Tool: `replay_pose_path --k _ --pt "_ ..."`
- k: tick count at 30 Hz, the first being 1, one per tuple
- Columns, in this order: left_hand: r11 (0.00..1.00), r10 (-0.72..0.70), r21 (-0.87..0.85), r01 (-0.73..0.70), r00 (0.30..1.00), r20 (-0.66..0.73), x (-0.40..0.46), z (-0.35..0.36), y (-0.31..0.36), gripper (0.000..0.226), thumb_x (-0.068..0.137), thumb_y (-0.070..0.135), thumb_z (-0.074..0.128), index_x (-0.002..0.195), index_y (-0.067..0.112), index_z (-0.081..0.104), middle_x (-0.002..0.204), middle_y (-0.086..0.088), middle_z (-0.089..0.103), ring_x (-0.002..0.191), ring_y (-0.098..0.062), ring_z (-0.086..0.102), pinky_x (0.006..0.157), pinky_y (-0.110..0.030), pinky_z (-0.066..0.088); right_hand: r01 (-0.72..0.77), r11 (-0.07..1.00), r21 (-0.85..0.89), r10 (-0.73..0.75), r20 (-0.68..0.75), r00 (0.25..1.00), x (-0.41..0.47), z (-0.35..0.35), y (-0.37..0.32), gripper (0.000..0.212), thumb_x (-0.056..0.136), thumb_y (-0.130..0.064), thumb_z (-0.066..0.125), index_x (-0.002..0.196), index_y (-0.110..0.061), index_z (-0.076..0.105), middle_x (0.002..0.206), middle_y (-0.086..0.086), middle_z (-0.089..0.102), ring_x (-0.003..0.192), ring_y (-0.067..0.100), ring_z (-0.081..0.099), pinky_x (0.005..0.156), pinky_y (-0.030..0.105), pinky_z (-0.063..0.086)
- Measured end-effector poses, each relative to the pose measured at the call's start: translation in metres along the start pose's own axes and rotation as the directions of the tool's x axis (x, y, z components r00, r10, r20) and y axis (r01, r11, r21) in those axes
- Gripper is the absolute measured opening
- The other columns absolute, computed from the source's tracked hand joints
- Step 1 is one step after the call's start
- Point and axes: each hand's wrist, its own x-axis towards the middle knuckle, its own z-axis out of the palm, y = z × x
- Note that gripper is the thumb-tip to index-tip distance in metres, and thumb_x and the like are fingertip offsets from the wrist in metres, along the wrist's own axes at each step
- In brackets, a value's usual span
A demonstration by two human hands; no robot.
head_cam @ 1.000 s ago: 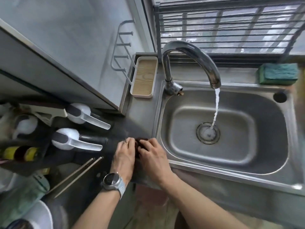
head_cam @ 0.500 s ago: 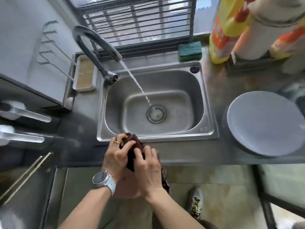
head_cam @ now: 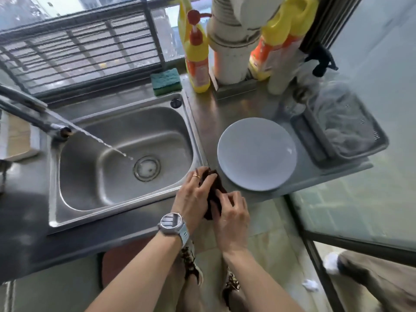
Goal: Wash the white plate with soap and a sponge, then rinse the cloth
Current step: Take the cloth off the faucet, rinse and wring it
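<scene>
Both hands, left (head_cam: 193, 197) and right (head_cam: 231, 210), have carried the pinched cloth (head_cam: 213, 194) rightward, beside the plate (head_cam: 256, 154). Tap (head_cam: 33, 115) still runs; rinsing looks pending.

Soft daylight enters through the barred window (head_cam: 85, 48) at the upper left, leaving the frame evenly bright with only faint shadows. Pale glare sits on the steel sink (head_cam: 121, 158) rim and on the frosted panel at right. Wide-angle distortion bends the edges, and the faucet (head_cam: 29, 113) at far left is smeared with blur.
</scene>
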Motion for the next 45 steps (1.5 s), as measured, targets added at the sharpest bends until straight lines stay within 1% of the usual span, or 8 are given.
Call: replay_pose_path --k 4,7,12,19,24,33,40,45 --pt "0.999 -0.014 -0.031 0.009 0.991 -0.136 -0.025 -0.013 0.023 0.042 0.085 0.01 0.049 0.122 0.002 0.065 0.14 -0.012 0.051 0.128 -0.029 0.051 0.111 -0.041 0.047 -0.032 0.979 0.202 0.025 0.036 0.999 0.0 -0.02 0.001 0.031 0.09 -0.023 0.071 0.121 -0.018 0.07 0.103 -0.002 0.064 0.09 0.013 0.061 0.083 0.021 0.049" --pt "0.989 0.146 0.023 -0.146 0.988 -0.041 -0.042 0.001 0.018 0.05 0.087 0.012 0.048 0.134 -0.001 0.061 0.153 -0.011 0.043 0.145 -0.029 0.041 0.115 -0.046 0.041 0.001 0.977 0.215 -0.014 0.057 0.998 -0.006 -0.027 0.003 0.036 0.088 -0.015 0.073 0.125 -0.016 0.068 0.111 -0.003 0.063 0.098 0.007 0.061 0.093 0.006 0.04" --pt "0.994 0.108 0.019 -0.11 0.992 0.06 -0.007 0.015 -0.011 0.062 0.091 0.012 0.05 0.152 0.008 0.043 0.166 -0.012 0.027 0.156 -0.026 0.022 0.123 -0.04 0.031 0.084 0.991 0.107 -0.083 -0.015 0.996 0.018 -0.008 -0.004 0.034 0.087 -0.018 0.069 0.12 -0.008 0.071 0.114 0.007 0.067 0.103 0.021 0.064 0.101 0.017 0.039" --pt "0.996 -0.077 -0.048 0.079 0.996 0.047 0.039 0.005 -0.01 0.059 0.097 0.024 0.03 0.154 0.009 0.04 0.167 -0.009 0.023 0.157 -0.023 0.015 0.129 -0.035 0.014 0.224 0.951 -0.213 -0.258 -0.148 0.955 0.066 -0.022 0.006 0.012 0.092 -0.014 0.063 0.095 -0.014 0.074 0.091 0.003 0.066 0.079 0.026 0.057 0.068 0.037 0.055" --pt "0.998 -0.041 0.044 0.037 0.996 0.083 0.067 0.017 -0.022 0.063 0.092 0.021 0.035 0.152 0.004 0.042 0.164 -0.018 0.03 0.153 -0.033 0.027 0.122 -0.042 0.032 0.283 0.907 -0.311 -0.344 -0.159 0.925 0.081 -0.003 0.019 0.012 0.08 -0.005 0.071 0.079 -0.017 0.072 0.075 0.002 0.064 0.063 0.028 0.061 0.053 0.036 0.053" --pt "0.985 -0.154 0.086 0.15 0.987 0.046 0.184 -0.004 -0.064 0.074 0.08 0.012 0.019 0.149 -0.004 0.041 0.159 -0.027 0.034 0.15 -0.042 0.03 0.124 -0.047 0.021 0.221 0.875 -0.43 -0.367 -0.294 0.883 0.119 -0.015 0.055 0.019 0.085 -0.011 0.064 0.067 -0.016 0.069 0.066 0.005 0.064 0.055 0.031 0.057 0.059 0.033 0.037" --pt "0.995 -0.064 0.076 0.065 0.998 -0.014 0.235 -0.007 -0.104 0.058 0.092 0.012 0.036 0.148 0.001 0.047 0.158 -0.023 0.039 0.152 -0.034 0.03 0.127 -0.037 0.012 0.062 0.972 -0.228 -0.133 -0.312 0.941 0.156 -0.028 0.017 0.012 0.085 -0.019 0.068 0.085 -0.011 0.077 0.083 0.01 0.073 0.07 0.035 0.066 0.066 0.041 0.053" --pt "0.996 -0.084 0.024 0.084 0.996 -0.017 0.223 -0.001 -0.092 0.042 0.097 0.029 0.052 0.132 0.01 0.063 0.145 -0.02 0.058 0.138 -0.035 0.052 0.119 -0.04 0.037 0.195 0.981 -0.007 -0.194 0.076 0.978 0.232 -0.001 -0.041 0.045 0.09 -0.005 0.063 0.135 -0.011 0.058 0.134 0.007 0.062 0.121 0.022 0.058 0.102 0.029 0.045"
